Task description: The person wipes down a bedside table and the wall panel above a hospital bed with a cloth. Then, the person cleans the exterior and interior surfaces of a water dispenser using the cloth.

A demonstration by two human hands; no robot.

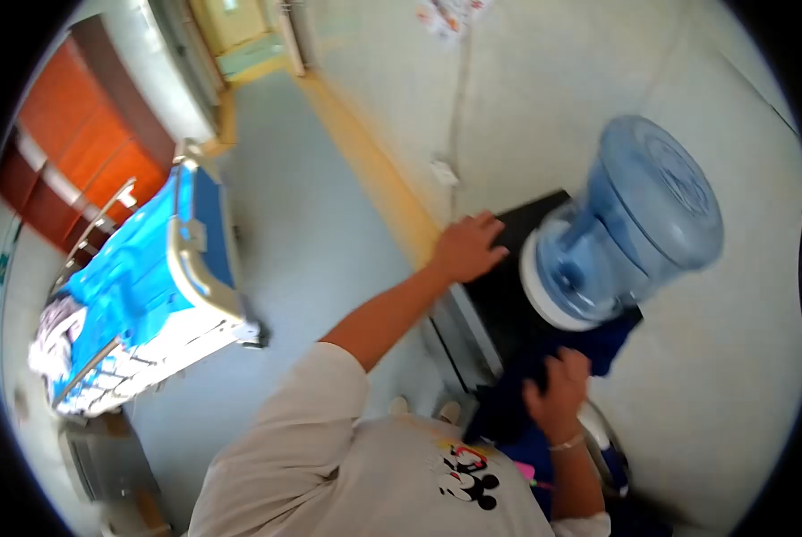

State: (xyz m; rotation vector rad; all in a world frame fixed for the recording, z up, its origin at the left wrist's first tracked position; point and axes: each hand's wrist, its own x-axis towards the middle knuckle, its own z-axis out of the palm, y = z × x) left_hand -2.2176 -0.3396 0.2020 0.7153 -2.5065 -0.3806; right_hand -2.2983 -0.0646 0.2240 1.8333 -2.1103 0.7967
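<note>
My left hand (468, 249) reaches across to the near-left edge of a black-topped water dispenser (486, 291). Its fingers are spread and no object is seen in them; contact with the edge is hard to tell. On the dispenser stands a large, upside-down blue water bottle (652, 201), its lower part inside a white ring (544, 300). My right hand (560, 385), with a bracelet at the wrist, is over dark blue cloth (513, 403) beside the dispenser. Thumb and bent fingers are apart, and I see nothing held between them.
A hospital bed (209, 228) with bright blue bedding stands on the left. Behind it is an orange-brown cabinet (79, 116). Grey floor (316, 215) runs to a doorway at the top. A pale round object (602, 438) sits low beside my right forearm, near the wall.
</note>
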